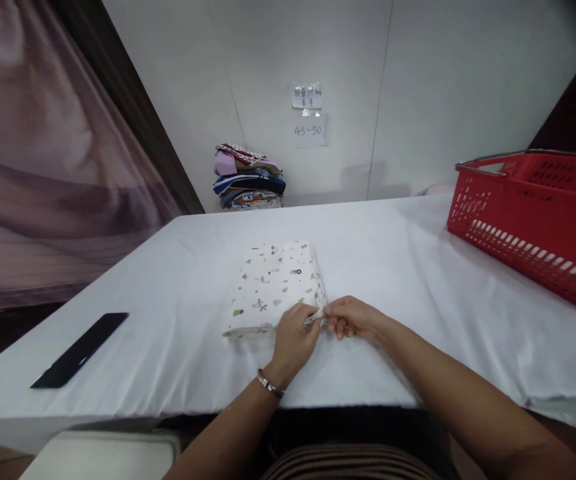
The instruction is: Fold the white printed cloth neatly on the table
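A folded white cloth (273,283) with small printed figures lies on the white-covered table (183,267). At its near right corner my left hand (295,333) is closed on the cloth's edge, a bracelet on its wrist. My right hand (352,316) pinches the same corner from the right, fingertips close to those of my left hand. Layers of the fold show along the right side of the cloth.
A red plastic basket (523,227) stands at the table's right. A dark flat object (83,350) lies on the left. Folded fabrics (251,180) are stacked by the back wall, below paper signs (311,130). A pink curtain (43,167) hangs at the left.
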Demonstrator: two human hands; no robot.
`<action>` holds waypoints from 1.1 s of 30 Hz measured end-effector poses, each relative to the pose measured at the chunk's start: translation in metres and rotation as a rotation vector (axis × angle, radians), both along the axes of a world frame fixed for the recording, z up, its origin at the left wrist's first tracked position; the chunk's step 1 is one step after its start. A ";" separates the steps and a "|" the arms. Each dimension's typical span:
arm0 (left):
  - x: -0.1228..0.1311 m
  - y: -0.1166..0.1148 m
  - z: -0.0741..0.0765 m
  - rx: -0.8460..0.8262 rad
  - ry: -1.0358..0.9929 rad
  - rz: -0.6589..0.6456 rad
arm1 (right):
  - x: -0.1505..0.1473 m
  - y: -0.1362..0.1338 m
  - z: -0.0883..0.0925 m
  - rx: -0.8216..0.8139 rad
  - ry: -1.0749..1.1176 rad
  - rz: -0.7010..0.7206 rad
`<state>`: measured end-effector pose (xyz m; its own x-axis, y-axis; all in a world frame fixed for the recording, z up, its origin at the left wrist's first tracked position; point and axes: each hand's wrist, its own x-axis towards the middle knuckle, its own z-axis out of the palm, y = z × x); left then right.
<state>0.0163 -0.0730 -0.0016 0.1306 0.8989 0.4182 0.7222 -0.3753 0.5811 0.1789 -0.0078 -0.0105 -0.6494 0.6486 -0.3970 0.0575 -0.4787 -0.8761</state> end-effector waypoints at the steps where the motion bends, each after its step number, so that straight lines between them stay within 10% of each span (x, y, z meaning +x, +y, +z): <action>1: 0.000 0.000 0.000 -0.001 -0.006 0.005 | 0.000 0.000 -0.001 0.009 -0.003 0.000; 33: 0.000 0.000 -0.008 0.174 0.204 -0.004 | 0.007 0.002 0.001 0.287 -0.330 0.012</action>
<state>0.0164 -0.0734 -0.0099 0.2318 0.8151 0.5309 0.8159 -0.4601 0.3502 0.1863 -0.0056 -0.0099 -0.5258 0.7563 -0.3892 0.3605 -0.2162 -0.9074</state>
